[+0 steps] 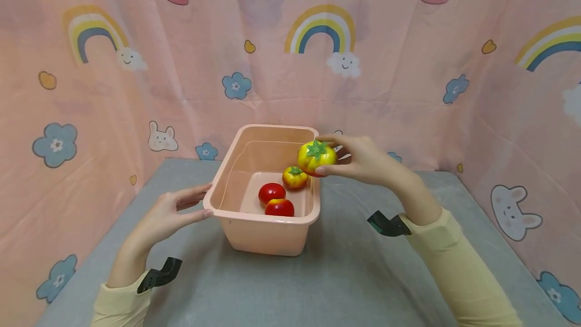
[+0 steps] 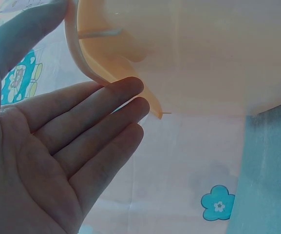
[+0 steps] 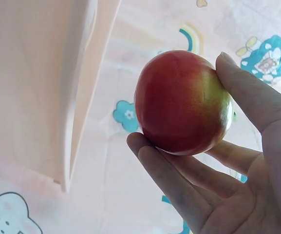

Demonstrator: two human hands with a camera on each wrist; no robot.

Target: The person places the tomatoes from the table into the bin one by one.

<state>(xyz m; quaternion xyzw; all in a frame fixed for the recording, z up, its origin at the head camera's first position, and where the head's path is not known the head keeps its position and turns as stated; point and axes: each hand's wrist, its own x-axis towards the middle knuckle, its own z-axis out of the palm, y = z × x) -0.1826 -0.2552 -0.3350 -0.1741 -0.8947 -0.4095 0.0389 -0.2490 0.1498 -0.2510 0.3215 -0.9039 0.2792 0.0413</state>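
My right hand (image 1: 363, 159) pinches a glossy, round red-and-yellow fruit (image 1: 313, 159) with a green leafy top, between thumb and fingers. It is held up over the right rim of a pink plastic tub (image 1: 268, 236); the right wrist view shows the fruit's smooth red underside (image 3: 179, 105). Inside the tub lie a smaller yellow-and-red fruit (image 1: 294, 179) with a green top, a red fruit (image 1: 271, 193) and a red fruit with a yellow patch (image 1: 279, 208). At the tub's left rim, my left hand (image 1: 168, 216) touches the edge with thumb and fingertips, its fingers nearly straight.
The tub stands on a grey-covered table (image 1: 363, 276). Behind and on both sides hangs a pink curtain (image 1: 386, 90) printed with rainbows, flowers and rabbits. Dark bands (image 1: 388, 223) sit near both sleeve cuffs.
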